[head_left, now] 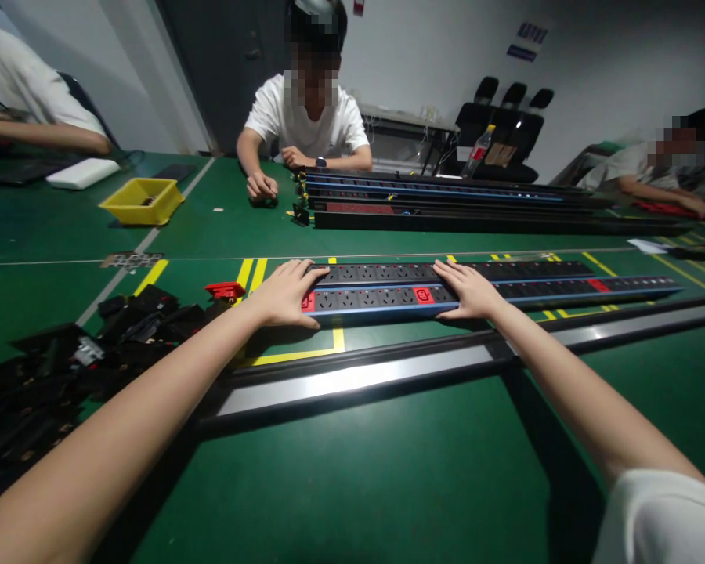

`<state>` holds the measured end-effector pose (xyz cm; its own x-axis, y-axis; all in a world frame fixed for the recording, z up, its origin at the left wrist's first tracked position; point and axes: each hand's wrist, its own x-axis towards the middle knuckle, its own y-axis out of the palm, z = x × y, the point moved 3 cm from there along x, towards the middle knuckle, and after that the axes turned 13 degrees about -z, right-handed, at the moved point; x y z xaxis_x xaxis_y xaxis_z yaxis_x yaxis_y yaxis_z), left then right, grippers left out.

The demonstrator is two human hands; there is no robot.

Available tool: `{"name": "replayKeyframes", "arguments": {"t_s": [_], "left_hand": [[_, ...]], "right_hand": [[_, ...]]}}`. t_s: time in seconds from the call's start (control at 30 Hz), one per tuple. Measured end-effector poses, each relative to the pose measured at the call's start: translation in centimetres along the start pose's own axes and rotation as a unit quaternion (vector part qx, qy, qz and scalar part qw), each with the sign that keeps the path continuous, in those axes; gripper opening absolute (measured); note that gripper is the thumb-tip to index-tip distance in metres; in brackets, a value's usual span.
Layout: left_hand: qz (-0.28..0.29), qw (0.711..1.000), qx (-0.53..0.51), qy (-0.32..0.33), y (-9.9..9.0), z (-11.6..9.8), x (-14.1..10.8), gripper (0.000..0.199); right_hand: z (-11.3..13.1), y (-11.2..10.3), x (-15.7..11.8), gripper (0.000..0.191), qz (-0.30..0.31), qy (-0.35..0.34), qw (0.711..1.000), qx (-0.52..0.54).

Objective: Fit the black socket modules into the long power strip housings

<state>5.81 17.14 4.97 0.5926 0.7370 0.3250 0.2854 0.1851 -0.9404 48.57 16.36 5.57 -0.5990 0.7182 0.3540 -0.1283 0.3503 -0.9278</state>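
Note:
Two long power strips lie side by side on the green table: a rear power strip (pixel 381 272) and a front power strip (pixel 381 299) with blue edges and red sockets. My left hand (pixel 291 294) spans both at their left end, fingers over the rear one and thumb at the front edge. Farther right, my right hand (pixel 467 290) grips across the same pair, its thumb low on the front side. The undersides of the strips are hidden. Nearer to me runs a long black rail (pixel 352 376) with a shiny silver face, passing beneath my right forearm.
Black plastic parts (pixel 153 313) are heaped at left, beside a red socket piece (pixel 224 291). A yellow bin (pixel 144 201) stands behind them. Several long black housings (pixel 446 221) lie across the table before a seated co-worker (pixel 311 117). Other people sit at both sides.

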Motion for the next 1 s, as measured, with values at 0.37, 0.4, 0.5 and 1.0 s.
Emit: {"name": "replayKeyframes", "arguments": {"t_s": [0.37, 0.4, 0.5, 1.0], "left_hand": [[-0.017, 1.0, 0.011, -0.005, 0.2, 0.4, 1.1, 0.119], [-0.016, 1.0, 0.011, -0.002, 0.3, 0.6, 1.4, 0.119], [-0.013, 1.0, 0.007, 0.005, 0.5, 1.4, 2.2, 0.12], [0.011, 0.997, 0.065, -0.051, -0.4, -0.1, 0.6, 0.1]], "right_hand": [[-1.9, 1.0, 1.6, 0.116, 0.003, -0.013, 1.0, 0.007], [-2.1, 1.1, 1.8, 0.116, 0.004, -0.014, 1.0, 0.006], [-2.6, 1.4, 2.4, 0.115, 0.005, -0.008, 1.0, 0.001], [-0.2, -0.7, 3.9, 0.106, 0.011, -0.024, 0.999, -0.032]]}}
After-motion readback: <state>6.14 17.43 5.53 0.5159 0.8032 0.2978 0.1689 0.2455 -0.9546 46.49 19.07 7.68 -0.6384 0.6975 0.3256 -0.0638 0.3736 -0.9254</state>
